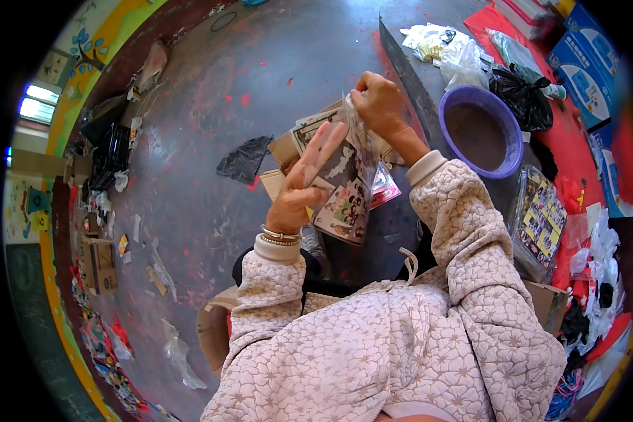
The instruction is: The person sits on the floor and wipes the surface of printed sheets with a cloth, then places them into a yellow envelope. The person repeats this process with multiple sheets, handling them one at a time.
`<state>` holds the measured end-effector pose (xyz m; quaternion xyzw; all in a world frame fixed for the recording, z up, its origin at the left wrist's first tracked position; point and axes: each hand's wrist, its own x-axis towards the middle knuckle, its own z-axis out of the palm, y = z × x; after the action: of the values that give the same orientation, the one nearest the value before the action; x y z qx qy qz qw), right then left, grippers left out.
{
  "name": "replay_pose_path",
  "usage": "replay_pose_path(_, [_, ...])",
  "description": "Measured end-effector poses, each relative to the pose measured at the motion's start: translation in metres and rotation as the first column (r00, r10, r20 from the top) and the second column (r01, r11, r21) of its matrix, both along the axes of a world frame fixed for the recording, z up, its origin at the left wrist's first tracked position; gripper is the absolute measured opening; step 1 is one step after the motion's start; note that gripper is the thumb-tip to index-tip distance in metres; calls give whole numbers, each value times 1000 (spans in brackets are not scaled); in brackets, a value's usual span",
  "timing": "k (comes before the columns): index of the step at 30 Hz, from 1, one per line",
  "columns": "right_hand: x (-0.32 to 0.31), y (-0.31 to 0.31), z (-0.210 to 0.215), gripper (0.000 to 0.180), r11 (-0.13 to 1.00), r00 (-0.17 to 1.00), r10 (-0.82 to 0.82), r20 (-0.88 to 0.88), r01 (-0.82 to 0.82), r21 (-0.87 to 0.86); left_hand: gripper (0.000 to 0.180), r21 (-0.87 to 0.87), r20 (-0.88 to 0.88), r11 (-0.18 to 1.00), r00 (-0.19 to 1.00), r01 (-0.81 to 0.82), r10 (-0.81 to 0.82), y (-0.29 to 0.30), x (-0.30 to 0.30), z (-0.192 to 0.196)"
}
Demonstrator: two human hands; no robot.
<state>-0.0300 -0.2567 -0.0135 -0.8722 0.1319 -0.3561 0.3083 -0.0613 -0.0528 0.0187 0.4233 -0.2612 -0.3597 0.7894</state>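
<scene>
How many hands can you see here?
2: the left hand, at the left side of the clear plastic bag, and the right hand, gripping its top. No others show.

Head-mtd fisheye cam looks dn at floor [190, 162].

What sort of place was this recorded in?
Possibly a classroom now used for sorting or storage: a painted tree decorates the wall, a dark green board resembles a chalkboard, and a cardboard box sits among scattered plastic.

Your right hand [381, 105] hides its own fingertips; beside it, the plastic packet [343, 209] partly covers the cardboard [283, 150] behind
</scene>
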Motion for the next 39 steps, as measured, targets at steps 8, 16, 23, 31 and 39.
replay_pose_path(8, [-9, -28, 43, 15, 757, 990, -64, 126, -35, 652, 91, -190, -272, 977, 961, -97, 43, 4, 12, -6])
replay_pose_path(16, [-15, 26, 14, 14, 999, 998, 15, -55, -18, -47, 97, -114, -171, 993, 985, -2, -18, 2, 0, -5])
replay_pose_path(23, [-2, -51, -4, 23, 501, 995, 93, 18, -62, 863, 97, -385, -271, 922, 961, -52, -59, 13, 19, -3])
replay_pose_path(31, [-28, -21, 44, 45, -16, 685, 712, 151, -199, 980, 89, -383, -334, 923, 936, -30, -108, 13, 14, 4])
replay_pose_path(39, [-26, -25, 30, 7, -60, 669, 695, 263, -311, 949, 62, -290, -356, 954, 934, -78, -32, 13, 17, -5])
